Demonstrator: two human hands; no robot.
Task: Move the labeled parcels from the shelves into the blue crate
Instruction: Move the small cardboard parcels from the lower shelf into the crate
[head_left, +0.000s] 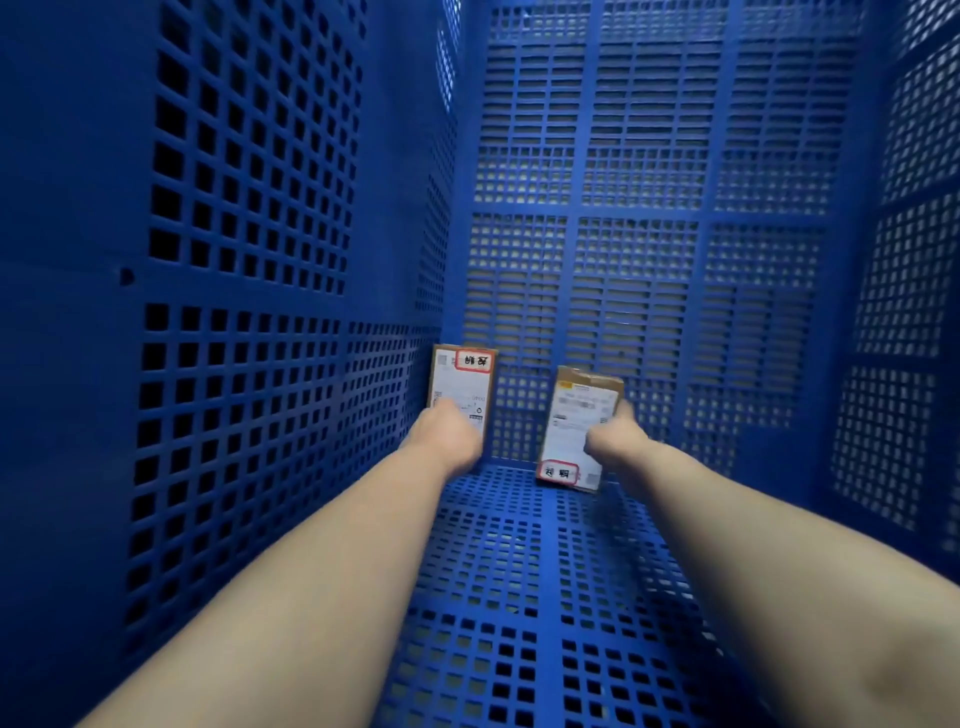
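I look down into the deep blue crate (587, 571) with perforated walls and floor. Both my arms reach to its far end. My left hand (447, 434) grips a small cardboard parcel (464, 382) with a white label and a red-framed stamp, held upright in the far left corner. My right hand (615, 441) grips a second labeled cardboard parcel (574, 421), tilted slightly, its lower edge on the crate floor against the far wall. My fingers are mostly hidden behind each parcel.
The crate's left wall (234, 260) rises close beside my left arm, the far wall (649, 234) stands behind the parcels, and the right wall (904, 286) closes the other side. Bare mesh floor stretches between my forearms.
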